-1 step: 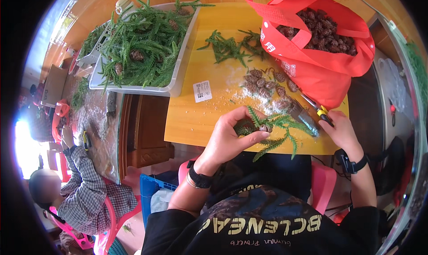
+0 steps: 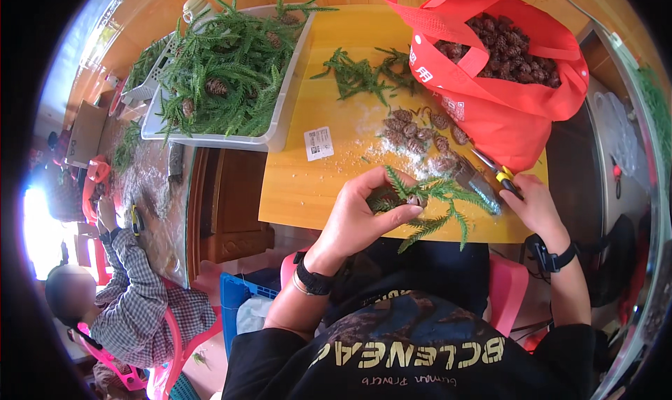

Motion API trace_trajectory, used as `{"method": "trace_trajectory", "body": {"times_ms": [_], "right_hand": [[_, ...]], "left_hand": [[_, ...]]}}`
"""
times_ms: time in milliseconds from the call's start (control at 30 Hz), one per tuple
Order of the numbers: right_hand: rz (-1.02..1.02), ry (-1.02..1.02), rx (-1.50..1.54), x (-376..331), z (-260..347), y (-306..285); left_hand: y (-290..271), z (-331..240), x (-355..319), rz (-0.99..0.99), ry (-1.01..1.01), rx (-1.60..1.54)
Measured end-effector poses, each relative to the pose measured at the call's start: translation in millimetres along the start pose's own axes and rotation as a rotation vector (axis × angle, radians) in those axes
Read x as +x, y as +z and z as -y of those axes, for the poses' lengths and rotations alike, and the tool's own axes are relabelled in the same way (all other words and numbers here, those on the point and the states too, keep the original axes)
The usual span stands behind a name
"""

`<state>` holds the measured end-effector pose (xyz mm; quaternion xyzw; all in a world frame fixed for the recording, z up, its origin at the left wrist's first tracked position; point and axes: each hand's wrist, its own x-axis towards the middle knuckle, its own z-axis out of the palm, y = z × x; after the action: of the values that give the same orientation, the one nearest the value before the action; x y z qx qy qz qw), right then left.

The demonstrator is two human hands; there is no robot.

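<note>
My left hand (image 2: pixel 360 214) is closed round a green artificial pine sprig (image 2: pixel 437 224), over the near edge of the yellow table. A small brown pine cone (image 2: pixel 416 201) sits among its needles by my thumb tip. At the right, my right hand (image 2: pixel 535 202) is wrapped round the black end of yellow-and-black pliers (image 2: pixel 502 174), whose metal jaws point away and to the left. Between the hands lies a dark packet (image 2: pixel 479 183), partly behind the sprig. Loose pine cones (image 2: pixel 409 129) with white powder around them lie just beyond.
A white plastic bin (image 2: pixel 280 130) heaped with pine sprigs stands at the far left. A red bag (image 2: pixel 504 116) full of cones stands at the far right. More sprigs (image 2: pixel 360 74) and a white label (image 2: pixel 318 143) lie on the table (image 2: pixel 294 190). Another person (image 2: pixel 136 295) sits at the left.
</note>
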<state>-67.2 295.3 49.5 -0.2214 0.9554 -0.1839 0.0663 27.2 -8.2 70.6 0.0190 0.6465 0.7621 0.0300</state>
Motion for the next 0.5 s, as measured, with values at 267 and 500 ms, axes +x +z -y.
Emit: {"method": "trace_trajectory", "body": {"times_ms": [267, 500], "right_hand": [[0.041, 0.005, 0.027, -3, -2, -4], [-0.052, -0.116, 0.095, -24, 39, -75]], "left_hand": [[-2, -12, -8, -0.058, 0.081, 0.049], [-50, -84, -22, -0.304, 0.317, 0.311]]}}
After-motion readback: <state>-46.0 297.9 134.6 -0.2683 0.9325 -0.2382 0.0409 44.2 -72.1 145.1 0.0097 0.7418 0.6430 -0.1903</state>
